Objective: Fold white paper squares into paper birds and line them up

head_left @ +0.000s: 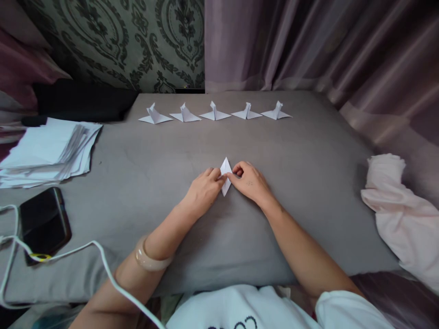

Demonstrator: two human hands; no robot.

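A small white folded paper diamond lies on the grey cloth-covered table, its long points toward and away from me. My left hand grips its left edge, fingers curled together over the paper. From the other side, my right hand presses its thumb on the middle of the diamond, with the index finger bent near the right edge. The fingertips hide part of the paper's centre. Toward the back of the table stand several white origami cranes in a row, wings spread.
On the left lie a stack of white paper, a black phone and a white cable that runs past my left forearm. A black folded cloth sits behind the stack. Pale pink fabric is bunched at the right edge.
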